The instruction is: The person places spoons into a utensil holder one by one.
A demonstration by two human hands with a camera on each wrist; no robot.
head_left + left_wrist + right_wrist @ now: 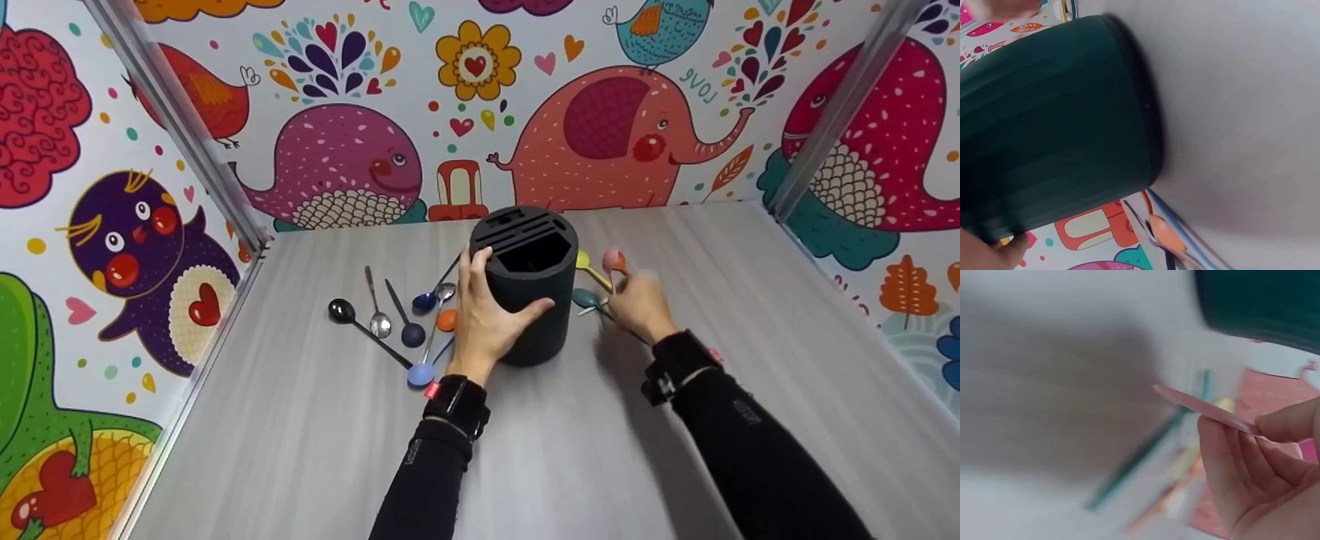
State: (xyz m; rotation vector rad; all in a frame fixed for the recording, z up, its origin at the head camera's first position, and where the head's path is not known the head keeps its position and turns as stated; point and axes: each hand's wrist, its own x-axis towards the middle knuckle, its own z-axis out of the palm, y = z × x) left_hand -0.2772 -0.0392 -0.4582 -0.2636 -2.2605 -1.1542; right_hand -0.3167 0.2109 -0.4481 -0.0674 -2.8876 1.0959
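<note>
A dark cylindrical knife holder (529, 322) stands upright on the table, with slots and a wide opening in its top. My left hand (487, 322) grips its left side, fingers along the far side and thumb across the front. To the right of the holder my right hand (641, 306) pinches a pink spoon (1202, 406) between thumb and fingers; in the head view its bowl points up. Near that hand lie a teal spoon (586, 298), a yellow spoon (583, 260) and an orange spoon (619, 262). The right wrist view is partly blurred.
Left of the holder lie several spoons, among them a black spoon (342, 311), a silver spoon (380, 325), a navy spoon (412, 334), a light blue spoon (421, 374) and an orange spoon (447, 320). Patterned walls (465, 112) enclose the grey table (300, 450).
</note>
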